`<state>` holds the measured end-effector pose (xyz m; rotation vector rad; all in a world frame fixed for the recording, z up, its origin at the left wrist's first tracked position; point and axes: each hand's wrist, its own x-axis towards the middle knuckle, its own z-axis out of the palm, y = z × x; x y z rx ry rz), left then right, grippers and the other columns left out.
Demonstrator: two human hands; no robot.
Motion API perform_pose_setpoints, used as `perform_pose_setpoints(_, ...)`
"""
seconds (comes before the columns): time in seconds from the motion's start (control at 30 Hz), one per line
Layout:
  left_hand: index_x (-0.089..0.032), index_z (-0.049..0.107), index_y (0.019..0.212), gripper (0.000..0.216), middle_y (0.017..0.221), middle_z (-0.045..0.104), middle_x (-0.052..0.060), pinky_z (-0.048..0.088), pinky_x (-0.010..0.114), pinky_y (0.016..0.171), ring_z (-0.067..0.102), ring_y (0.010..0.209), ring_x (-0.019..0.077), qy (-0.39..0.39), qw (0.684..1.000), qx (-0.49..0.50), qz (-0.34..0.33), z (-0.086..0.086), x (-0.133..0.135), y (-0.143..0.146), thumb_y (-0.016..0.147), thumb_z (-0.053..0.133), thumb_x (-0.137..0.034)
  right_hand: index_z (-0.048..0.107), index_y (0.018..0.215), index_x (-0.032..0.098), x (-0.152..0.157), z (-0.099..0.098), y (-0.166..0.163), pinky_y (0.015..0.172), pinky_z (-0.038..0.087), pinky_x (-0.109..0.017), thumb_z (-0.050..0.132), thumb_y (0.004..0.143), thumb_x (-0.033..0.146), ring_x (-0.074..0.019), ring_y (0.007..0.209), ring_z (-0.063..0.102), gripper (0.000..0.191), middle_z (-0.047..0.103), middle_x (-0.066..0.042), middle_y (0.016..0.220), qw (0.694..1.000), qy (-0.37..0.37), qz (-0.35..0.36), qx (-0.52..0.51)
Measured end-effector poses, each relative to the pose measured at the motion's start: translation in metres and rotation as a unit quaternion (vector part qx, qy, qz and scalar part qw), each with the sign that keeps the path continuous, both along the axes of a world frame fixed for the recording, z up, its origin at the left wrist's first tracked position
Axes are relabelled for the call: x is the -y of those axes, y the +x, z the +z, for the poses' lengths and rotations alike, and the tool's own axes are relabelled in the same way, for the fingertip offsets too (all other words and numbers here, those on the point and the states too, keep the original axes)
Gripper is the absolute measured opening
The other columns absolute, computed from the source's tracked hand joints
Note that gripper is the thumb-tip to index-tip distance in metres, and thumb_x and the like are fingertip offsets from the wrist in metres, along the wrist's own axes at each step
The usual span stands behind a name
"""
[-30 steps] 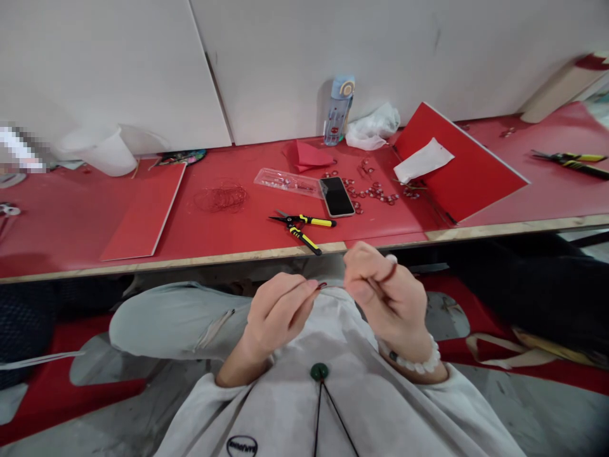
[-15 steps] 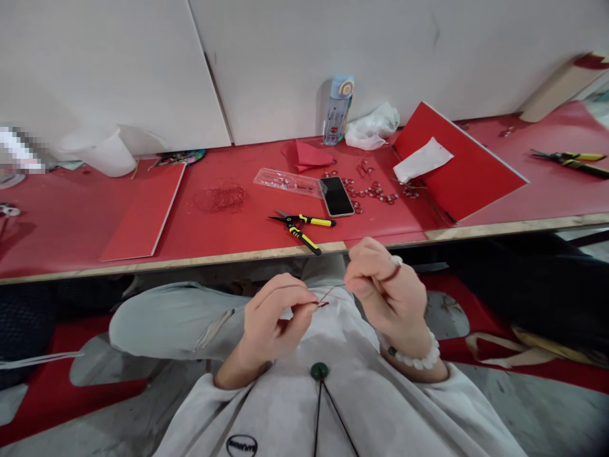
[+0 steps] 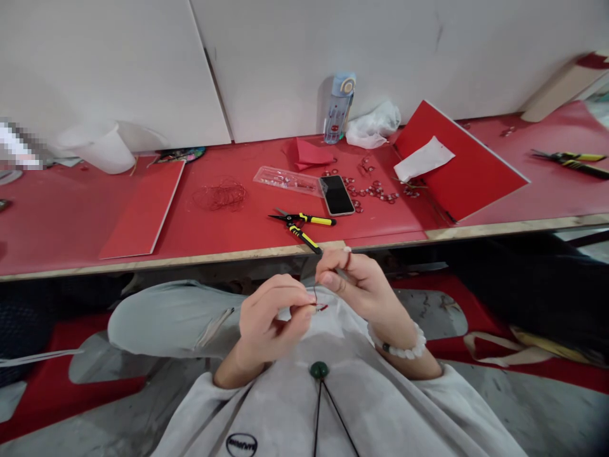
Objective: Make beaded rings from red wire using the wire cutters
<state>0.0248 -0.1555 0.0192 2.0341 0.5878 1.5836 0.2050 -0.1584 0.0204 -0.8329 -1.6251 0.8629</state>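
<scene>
Above my lap, my left hand pinches a small red piece between thumb and forefinger; most of it is hidden by the fingertips. A thin red wire rises from that pinch to my right hand, whose thumb and forefinger are closed on its upper end. The right wrist wears a white bead bracelet. Just past my hands, pliers with yellow and black handles lie on the red table, their handles spread.
A phone, a clear plastic tray, small beaded rings and a tangle of red wire lie on the table. Behind stand a water bottle and a plastic bag. Red boards flank them; another pair of pliers lies far right.
My right hand has moved left and slightly down, closer to my left hand, and the wire between them now stands more upright. My left hand has hardly moved.
</scene>
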Motion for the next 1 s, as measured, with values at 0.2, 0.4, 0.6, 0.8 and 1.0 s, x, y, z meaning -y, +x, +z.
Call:
perform_pose_setpoints(0.2, -0.021, 0.065, 0.091, 0.01, 0.074, 0.069, 0.0, 0.057, 0.022, 0.054, 0.063, 0.058, 0.0106, 0.057, 0.997, -0.054, 0.028, 0.01, -0.003, 0.0, 0.096, 0.061, -0.012, 0.064, 0.128, 0.024, 0.008, 0.022, 0.007, 0.102, 0.053, -0.051, 0.061, 0.092, 0.016, -0.0283, 0.118, 0.066, 0.037, 0.073, -0.011, 0.12, 0.972, 0.175, -0.077, 0.136)
perform_pose_setpoints(0.4, -0.019, 0.064, 0.092, 0.011, 0.078, 0.073, 0.002, 0.059, 0.021, 0.064, 0.067, 0.068, 0.011, 0.13, 0.979, -0.112, 0.107, 0.009, -0.002, 0.0, 0.097, 0.061, -0.009, 0.066, 0.111, 0.025, 0.015, 0.029, 0.004, 0.112, 0.04, -0.055, 0.06, 0.091, 0.016, -0.0299, 0.13, 0.062, 0.022, 0.075, -0.009, 0.122, 0.939, 0.228, -0.1, 0.236)
perform_pose_setpoints(0.6, -0.018, 0.065, 0.096, 0.01, 0.083, 0.076, 0.004, 0.06, 0.023, 0.069, 0.07, 0.074, 0.0134, 0.156, 0.964, -0.166, 0.139, 0.0, 0.001, 0.0, 0.095, 0.064, -0.008, 0.055, 0.097, 0.025, 0.007, 0.037, 0.007, 0.101, 0.04, -0.047, 0.057, 0.089, 0.013, -0.0224, 0.098, 0.065, 0.014, 0.071, -0.002, 0.095, 0.949, 0.193, -0.038, 0.248)
perform_pose_setpoints(0.8, -0.018, 0.064, 0.096, 0.01, 0.08, 0.073, 0.002, 0.058, 0.023, 0.064, 0.066, 0.067, 0.0123, 0.182, 0.949, -0.173, 0.189, -0.001, -0.007, 0.001, 0.095, 0.062, -0.008, 0.054, 0.09, 0.024, 0.006, 0.041, 0.005, 0.08, 0.036, -0.039, 0.059, 0.099, 0.014, -0.0207, 0.085, 0.052, 0.014, 0.066, -0.002, 0.086, 0.913, 0.216, -0.117, 0.327)
perform_pose_setpoints(1.0, -0.016, 0.064, 0.1, 0.013, 0.079, 0.071, 0.004, 0.056, 0.024, 0.061, 0.067, 0.068, 0.0135, 0.209, 0.942, -0.139, 0.224, -0.004, -0.009, 0.008, 0.094, 0.064, -0.006, 0.055, 0.093, 0.025, 0.02, 0.013, -0.017, 0.077, 0.034, -0.039, 0.058, 0.102, 0.015, -0.0191, 0.078, 0.055, 0.014, 0.066, 0.001, 0.079, 0.907, 0.224, -0.262, 0.242)
